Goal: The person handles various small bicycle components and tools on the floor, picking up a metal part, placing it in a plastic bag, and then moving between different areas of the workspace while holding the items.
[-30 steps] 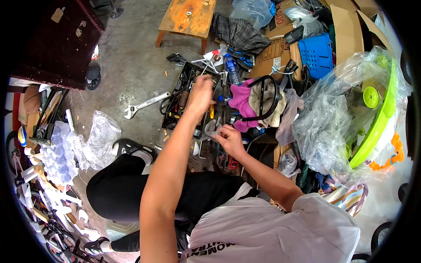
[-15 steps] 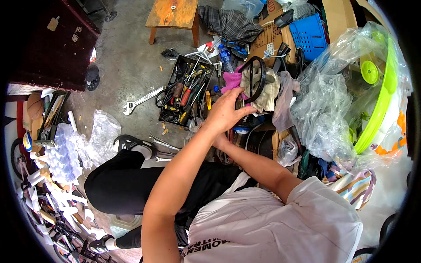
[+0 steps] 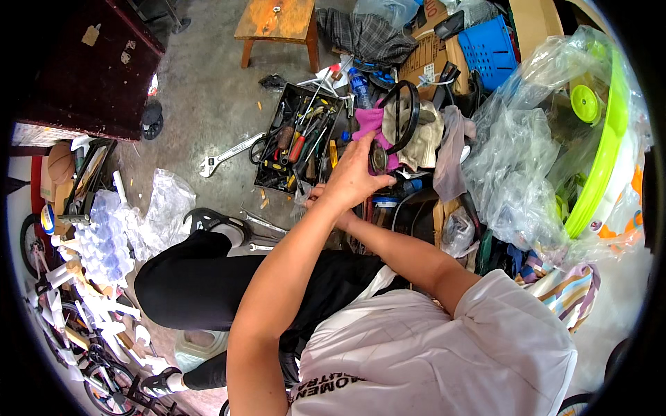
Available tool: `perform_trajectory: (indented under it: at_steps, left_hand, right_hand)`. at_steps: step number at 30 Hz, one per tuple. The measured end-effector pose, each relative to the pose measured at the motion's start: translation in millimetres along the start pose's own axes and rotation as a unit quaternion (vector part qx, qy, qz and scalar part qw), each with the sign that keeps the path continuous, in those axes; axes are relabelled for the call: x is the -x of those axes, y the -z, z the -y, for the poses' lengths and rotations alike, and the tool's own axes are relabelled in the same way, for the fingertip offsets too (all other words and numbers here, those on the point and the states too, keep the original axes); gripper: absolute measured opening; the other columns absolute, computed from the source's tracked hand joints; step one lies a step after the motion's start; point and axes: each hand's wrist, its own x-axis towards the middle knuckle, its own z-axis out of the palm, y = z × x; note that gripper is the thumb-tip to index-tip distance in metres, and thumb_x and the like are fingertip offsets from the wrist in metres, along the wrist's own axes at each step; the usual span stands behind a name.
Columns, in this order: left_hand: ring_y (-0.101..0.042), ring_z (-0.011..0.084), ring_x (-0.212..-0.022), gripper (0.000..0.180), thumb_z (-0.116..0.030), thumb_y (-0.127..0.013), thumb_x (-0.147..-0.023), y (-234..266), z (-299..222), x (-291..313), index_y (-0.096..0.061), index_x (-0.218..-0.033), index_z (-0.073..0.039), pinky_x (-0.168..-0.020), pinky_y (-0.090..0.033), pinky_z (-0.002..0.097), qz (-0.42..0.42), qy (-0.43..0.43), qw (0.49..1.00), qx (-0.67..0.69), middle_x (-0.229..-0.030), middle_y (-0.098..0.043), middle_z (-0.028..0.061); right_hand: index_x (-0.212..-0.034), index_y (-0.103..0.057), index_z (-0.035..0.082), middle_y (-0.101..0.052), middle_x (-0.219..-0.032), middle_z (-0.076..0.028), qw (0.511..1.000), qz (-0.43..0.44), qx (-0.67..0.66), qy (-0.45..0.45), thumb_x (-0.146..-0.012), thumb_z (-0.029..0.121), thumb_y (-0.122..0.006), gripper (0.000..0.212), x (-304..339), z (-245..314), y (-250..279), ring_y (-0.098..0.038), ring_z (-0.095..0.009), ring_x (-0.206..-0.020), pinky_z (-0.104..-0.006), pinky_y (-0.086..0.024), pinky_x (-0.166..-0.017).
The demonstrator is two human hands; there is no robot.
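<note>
Fingers and thumb of the left hand (image 3: 355, 175) stand apart in the head view, about a small dark round object (image 3: 378, 159) beside the pink cloth (image 3: 368, 121); whether they grip it, I cannot tell. Below its forearm, the partly hidden right hand (image 3: 317, 195) pinches clear plastic (image 3: 302, 195) near the lower right corner of the toolbox (image 3: 272, 186). A red-handled screwdriver (image 3: 297, 149) lies inside; an adjustable wrench (image 3: 232, 154) rests left of it on the concrete floor (image 3: 201, 104).
</note>
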Motion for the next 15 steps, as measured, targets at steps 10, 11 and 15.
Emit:
perform_trajectory:
  at_steps: [10,11,15]
  left_hand:
    - [-0.061,0.0445,-0.117,0.085,-0.039,-0.088,-0.067,10,-27,9,-0.050,-0.128,0.006,-0.100,-0.049,0.0461,0.203,0.063,0.965,-0.155,-0.124,-0.062,0.0331]
    - [-0.063,0.0452,-0.115,0.085,-0.042,-0.087,-0.066,-2,-42,6,-0.051,-0.125,0.007,-0.099,-0.050,0.0469,0.271,0.065,0.943,-0.180,-0.119,-0.064,0.0341]
    - [-0.071,0.0405,-0.100,0.090,-0.048,-0.088,-0.063,-20,-34,31,-0.052,-0.122,0.011,-0.084,-0.057,0.0463,0.278,0.094,0.945,-0.144,-0.108,-0.068,0.0314]
  right_hand:
    - [-0.090,-0.065,0.001,-0.059,-0.083,-0.011,0.975,-0.137,-0.147,0.096,-0.087,0.029,-0.074,0.030,-13,-11,-13,-0.058,-0.029,-0.082,-0.0416,-0.047,-0.074]
    - [-0.089,-0.065,0.001,-0.059,-0.082,-0.011,0.972,-0.153,-0.147,0.101,-0.086,0.028,-0.075,0.029,-9,-46,-7,-0.059,-0.029,-0.079,-0.0415,-0.047,-0.071]
    - [-0.083,-0.067,0.000,-0.061,-0.078,-0.014,0.983,-0.123,-0.134,0.012,-0.081,0.022,-0.079,0.025,-16,33,-17,-0.061,-0.030,-0.069,-0.0422,-0.047,-0.062]
